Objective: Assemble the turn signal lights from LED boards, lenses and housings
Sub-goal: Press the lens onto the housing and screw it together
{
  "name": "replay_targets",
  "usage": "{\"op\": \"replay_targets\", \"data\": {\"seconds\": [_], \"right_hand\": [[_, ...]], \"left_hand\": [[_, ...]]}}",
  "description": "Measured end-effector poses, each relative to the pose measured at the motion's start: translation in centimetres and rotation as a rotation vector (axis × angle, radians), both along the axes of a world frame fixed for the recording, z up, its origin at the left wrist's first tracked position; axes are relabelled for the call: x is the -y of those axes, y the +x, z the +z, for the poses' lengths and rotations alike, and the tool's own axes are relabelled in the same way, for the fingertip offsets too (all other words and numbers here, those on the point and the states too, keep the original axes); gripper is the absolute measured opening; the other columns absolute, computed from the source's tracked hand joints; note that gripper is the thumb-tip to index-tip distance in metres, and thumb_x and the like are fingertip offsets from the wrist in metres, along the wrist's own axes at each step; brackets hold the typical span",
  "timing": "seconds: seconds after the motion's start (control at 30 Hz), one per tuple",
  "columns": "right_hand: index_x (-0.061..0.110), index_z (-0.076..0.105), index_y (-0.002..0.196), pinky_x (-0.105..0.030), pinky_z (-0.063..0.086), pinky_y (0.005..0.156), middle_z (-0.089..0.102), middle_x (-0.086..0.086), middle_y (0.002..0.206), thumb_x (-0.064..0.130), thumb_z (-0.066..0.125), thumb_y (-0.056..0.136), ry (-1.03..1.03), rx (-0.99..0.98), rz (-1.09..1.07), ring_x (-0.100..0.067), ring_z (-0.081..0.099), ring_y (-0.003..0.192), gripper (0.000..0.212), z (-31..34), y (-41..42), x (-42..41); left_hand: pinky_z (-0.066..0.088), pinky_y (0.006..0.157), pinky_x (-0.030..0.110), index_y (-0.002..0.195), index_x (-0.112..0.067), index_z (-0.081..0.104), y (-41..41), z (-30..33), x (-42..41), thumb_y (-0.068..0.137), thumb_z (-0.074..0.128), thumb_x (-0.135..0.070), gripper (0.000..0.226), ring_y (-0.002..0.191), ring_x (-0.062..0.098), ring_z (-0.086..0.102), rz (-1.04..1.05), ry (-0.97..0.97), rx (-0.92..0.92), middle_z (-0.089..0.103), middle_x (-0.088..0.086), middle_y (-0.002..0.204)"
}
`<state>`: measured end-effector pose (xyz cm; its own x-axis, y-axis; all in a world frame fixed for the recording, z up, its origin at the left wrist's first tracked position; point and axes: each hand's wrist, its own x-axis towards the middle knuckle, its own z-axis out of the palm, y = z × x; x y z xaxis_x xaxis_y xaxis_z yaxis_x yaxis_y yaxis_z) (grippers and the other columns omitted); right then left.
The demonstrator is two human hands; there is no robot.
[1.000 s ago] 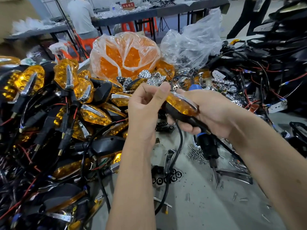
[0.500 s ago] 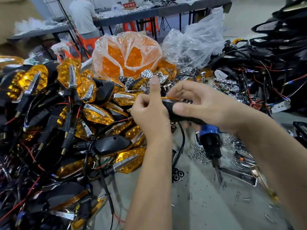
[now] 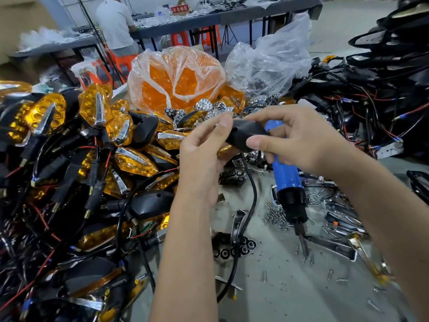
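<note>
Looking down from my head: my right hand (image 3: 299, 140) is gripping a black turn signal light (image 3: 247, 134), thumb across its housing, with a blue screwdriver (image 3: 286, 180) tucked under the same palm, tip pointing down. My left hand (image 3: 202, 154) is pinching the light's other end with curled fingers. The light's black cable (image 3: 253, 194) is hanging toward the table (image 3: 290, 287). Finished amber lights (image 3: 130, 156) are lying heaped left; a bag of orange lenses (image 3: 176, 80) is sitting behind.

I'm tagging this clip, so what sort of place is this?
Most likely a small assembly workshop for vehicle turn signals: a heap of finished amber lights, a bag of orange lenses, loose screws on the bench, another worker at a table behind.
</note>
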<state>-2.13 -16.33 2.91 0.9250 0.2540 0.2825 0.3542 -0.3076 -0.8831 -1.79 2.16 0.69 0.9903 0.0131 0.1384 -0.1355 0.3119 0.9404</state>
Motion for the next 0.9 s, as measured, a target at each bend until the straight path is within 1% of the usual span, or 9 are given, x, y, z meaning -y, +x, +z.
{"op": "replay_targets", "data": {"seconds": [0.1, 0.23, 0.3, 0.5, 0.57, 0.67, 0.77, 0.83, 0.9], "right_hand": [[0.03, 0.077, 0.116, -0.017, 0.04, 0.048, 0.059, -0.008, 0.053, 0.023, 0.079, 0.092, 0.056, -0.012, 0.013, -0.015, 0.05, 0.048, 0.024, 0.1, 0.1, 0.2], [0.031, 0.075, 0.115, -0.017, 0.036, 0.047, 0.058, -0.007, 0.054, 0.045, 0.072, 0.085, 0.04, -0.028, 0.06, -0.011, 0.043, 0.044, 0.033, 0.3, -0.2, 0.0], [0.03, 0.074, 0.114, -0.017, 0.036, 0.048, 0.057, -0.006, 0.054, 0.048, 0.07, 0.083, 0.037, -0.016, 0.069, -0.012, 0.044, 0.045, 0.036, 0.3, -0.3, 0.0], [0.009, 0.068, 0.118, -0.015, 0.039, 0.047, 0.065, 0.017, 0.067, 0.019, 0.078, 0.086, 0.124, 0.064, 0.148, -0.01, 0.053, 0.049, 0.035, 0.4, -0.5, 0.2], [0.015, 0.068, 0.111, -0.019, 0.046, 0.049, 0.07, 0.012, 0.083, 0.015, 0.082, 0.08, 0.145, 0.076, 0.172, -0.017, 0.062, 0.055, 0.034, 0.6, -0.6, 0.4], [0.022, 0.064, 0.103, -0.04, 0.062, 0.064, 0.074, -0.001, 0.1, 0.013, 0.089, 0.071, 0.113, 0.071, 0.159, -0.034, 0.076, 0.076, 0.041, 0.5, -0.2, 0.7], [0.017, 0.062, 0.107, -0.043, 0.064, 0.082, 0.071, 0.002, 0.113, 0.013, 0.09, 0.072, 0.073, 0.149, 0.138, -0.026, 0.076, 0.096, 0.045, 0.1, 0.1, 0.3], [0.012, 0.062, 0.107, -0.037, 0.064, 0.079, 0.07, 0.001, 0.115, 0.018, 0.092, 0.073, 0.088, 0.186, 0.138, -0.018, 0.075, 0.099, 0.046, 0.0, 0.1, -0.1], [0.014, 0.062, 0.104, -0.037, 0.065, 0.069, 0.072, 0.001, 0.111, 0.027, 0.093, 0.07, 0.111, 0.186, 0.117, -0.021, 0.079, 0.089, 0.048, 0.1, 0.0, -0.2]], "left_hand": [[0.06, 0.084, 0.034, 0.116, -0.001, 0.074, 0.1, 0.0, -0.3, 0.079, 0.077, -0.03, 0.047, 0.099, 0.025, 0.071, -0.046, -0.055, 0.015, 0.074, 0.022, 0.115], [0.062, 0.085, 0.042, 0.111, 0.001, 0.073, 0.0, -0.1, -0.3, 0.079, 0.076, -0.031, 0.045, 0.093, 0.027, 0.069, -0.026, -0.037, 0.018, 0.072, 0.025, 0.106], [0.061, 0.088, 0.047, 0.111, 0.004, 0.071, 0.0, -0.1, -0.4, 0.081, 0.075, -0.032, 0.047, 0.09, 0.027, 0.068, -0.022, -0.041, 0.028, 0.07, 0.024, 0.103], [0.061, 0.083, 0.043, 0.107, -0.006, 0.073, 0.1, -0.1, -1.1, 0.087, 0.07, -0.018, 0.023, 0.09, 0.022, 0.07, -0.069, -0.039, 0.151, 0.075, 0.007, 0.094], [0.059, 0.089, 0.043, 0.11, -0.011, 0.074, 0.1, -0.2, -1.6, 0.089, 0.067, -0.01, 0.022, 0.098, 0.023, 0.072, -0.161, -0.044, 0.194, 0.077, 0.005, 0.101], [0.058, 0.096, 0.041, 0.121, -0.005, 0.07, 0.1, -0.1, -2.3, 0.09, 0.065, -0.002, 0.032, 0.113, 0.027, 0.069, -0.279, -0.026, 0.256, 0.076, 0.01, 0.118], [0.054, 0.098, 0.037, 0.126, -0.001, 0.066, 0.2, -0.1, -2.6, 0.089, 0.066, -0.005, 0.038, 0.117, 0.029, 0.066, -0.304, -0.027, 0.319, 0.071, 0.014, 0.127], [0.053, 0.098, 0.035, 0.126, -0.003, 0.067, 0.1, -0.1, -2.7, 0.09, 0.065, -0.005, 0.036, 0.117, 0.028, 0.066, -0.318, -0.044, 0.334, 0.071, 0.014, 0.128], [0.054, 0.098, 0.034, 0.127, -0.002, 0.066, 0.2, -0.2, -2.7, 0.091, 0.064, -0.005, 0.036, 0.119, 0.029, 0.066, -0.33, -0.049, 0.33, 0.07, 0.015, 0.13]]}}
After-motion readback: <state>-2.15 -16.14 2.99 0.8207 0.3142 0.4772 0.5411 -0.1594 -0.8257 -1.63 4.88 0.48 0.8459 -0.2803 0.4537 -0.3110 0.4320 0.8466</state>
